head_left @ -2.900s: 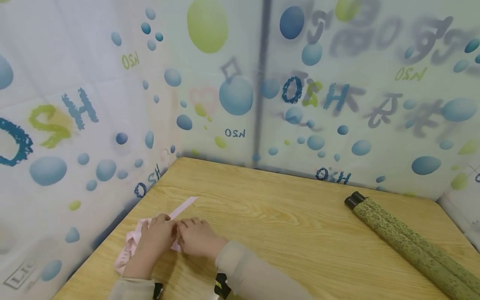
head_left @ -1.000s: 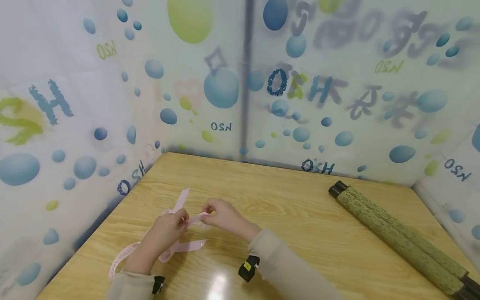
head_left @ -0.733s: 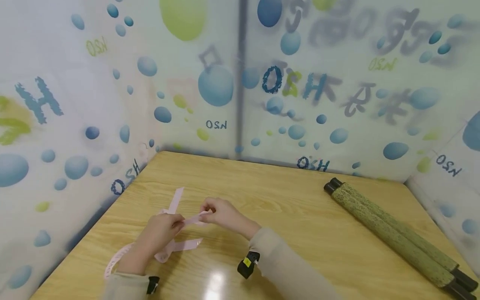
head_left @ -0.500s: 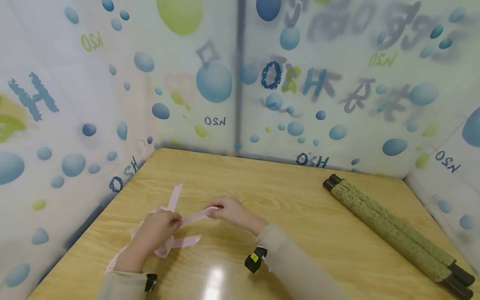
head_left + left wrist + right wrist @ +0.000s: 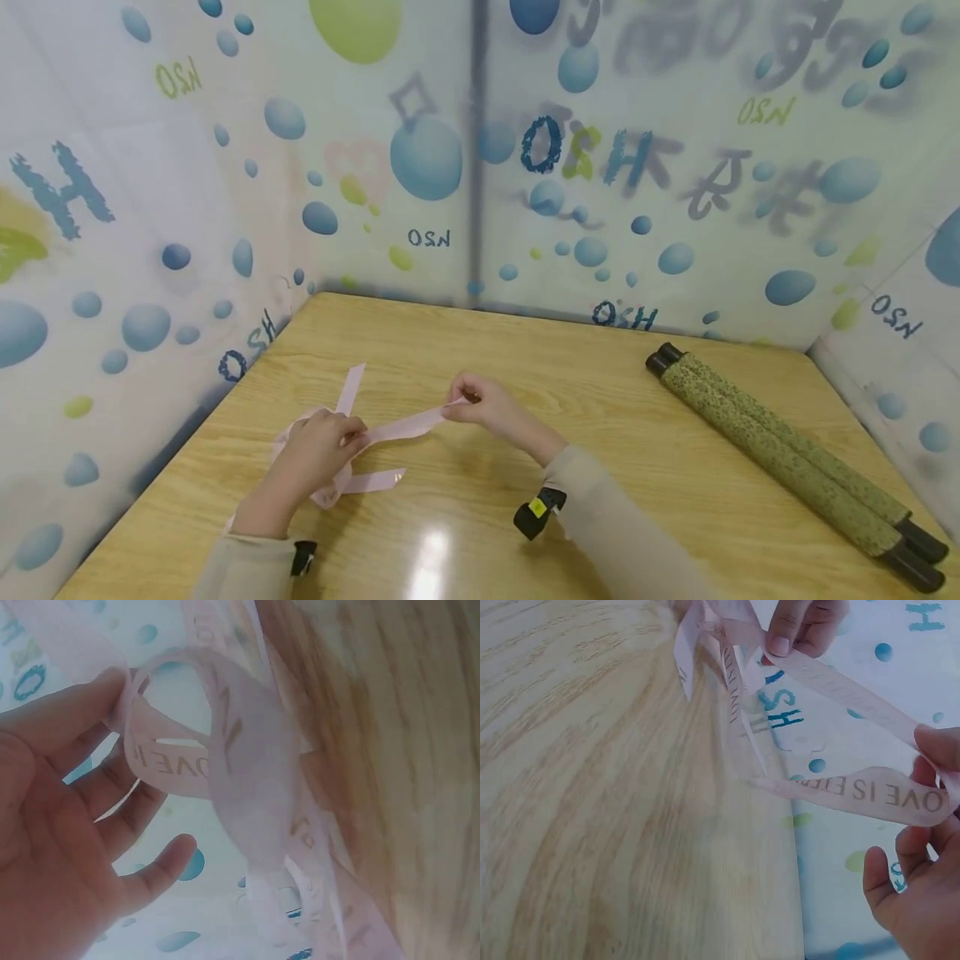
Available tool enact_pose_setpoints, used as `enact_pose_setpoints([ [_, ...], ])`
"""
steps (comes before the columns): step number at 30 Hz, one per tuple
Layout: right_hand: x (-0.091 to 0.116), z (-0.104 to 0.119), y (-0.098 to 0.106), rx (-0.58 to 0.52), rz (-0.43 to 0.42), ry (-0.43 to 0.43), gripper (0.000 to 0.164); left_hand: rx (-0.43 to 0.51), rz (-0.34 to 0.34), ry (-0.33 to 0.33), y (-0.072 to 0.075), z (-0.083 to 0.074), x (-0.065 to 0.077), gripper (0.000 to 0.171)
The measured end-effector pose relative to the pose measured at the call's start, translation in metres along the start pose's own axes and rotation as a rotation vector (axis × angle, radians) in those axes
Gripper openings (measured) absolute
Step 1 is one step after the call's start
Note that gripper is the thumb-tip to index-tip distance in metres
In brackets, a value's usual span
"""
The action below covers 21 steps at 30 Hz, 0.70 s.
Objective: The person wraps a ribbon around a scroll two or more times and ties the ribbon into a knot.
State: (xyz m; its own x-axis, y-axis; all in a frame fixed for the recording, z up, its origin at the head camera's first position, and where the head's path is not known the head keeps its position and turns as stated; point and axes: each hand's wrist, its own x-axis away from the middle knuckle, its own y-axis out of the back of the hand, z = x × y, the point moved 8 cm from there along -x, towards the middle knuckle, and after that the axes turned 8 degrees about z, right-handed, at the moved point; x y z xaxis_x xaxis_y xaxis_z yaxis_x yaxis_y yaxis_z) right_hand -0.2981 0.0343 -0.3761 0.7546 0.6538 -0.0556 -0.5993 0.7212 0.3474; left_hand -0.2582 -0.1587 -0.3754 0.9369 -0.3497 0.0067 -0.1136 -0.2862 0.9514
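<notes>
A pink ribbon [image 5: 408, 427] with printed lettering stretches between the two hands over the left part of the table. My left hand [image 5: 318, 450] pinches it between thumb and forefinger; in the left wrist view loops of the ribbon [image 5: 255, 757] hang beside the fingers, with the word LOVE readable on one. My right hand [image 5: 495, 412] pinches the ribbon farther right, and in the right wrist view a lettered length [image 5: 870, 796] curves round its fingertips. Two slanted tails stick out near the left hand, one toward the back and one to the right. Part of the bundle is hidden under the left hand.
Two green patterned rolls with black ends [image 5: 772, 450] lie side by side at the right of the wooden table [image 5: 570, 375]. Printed curtains with bubbles [image 5: 427, 158] rise along the table's back and left edges. Black wrist straps [image 5: 540, 512] sit on both wrists.
From bunched ribbon with both hands together, the right hand has moved right and slightly back, drawing out a longer length. The left hand stays pinching near the bundle. The head view has shifted too.
</notes>
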Motion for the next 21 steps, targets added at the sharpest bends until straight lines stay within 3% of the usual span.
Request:
enact_pose_setpoints([
  [5,0.01,0.0,0.013,0.019,-0.018,-0.008,0.02,0.05,0.011,-0.01,0.001,-0.002,-0.002,0.004],
  [12,0.031,0.006,0.032,0.061,-0.065,-0.07,0.021,0.016,0.022,-0.012,-0.001,-0.003,-0.003,0.005],
  [21,0.052,-0.011,0.053,0.104,-0.095,-0.121,0.023,-0.018,0.002,-0.052,0.001,-0.002,-0.004,0.01],
])
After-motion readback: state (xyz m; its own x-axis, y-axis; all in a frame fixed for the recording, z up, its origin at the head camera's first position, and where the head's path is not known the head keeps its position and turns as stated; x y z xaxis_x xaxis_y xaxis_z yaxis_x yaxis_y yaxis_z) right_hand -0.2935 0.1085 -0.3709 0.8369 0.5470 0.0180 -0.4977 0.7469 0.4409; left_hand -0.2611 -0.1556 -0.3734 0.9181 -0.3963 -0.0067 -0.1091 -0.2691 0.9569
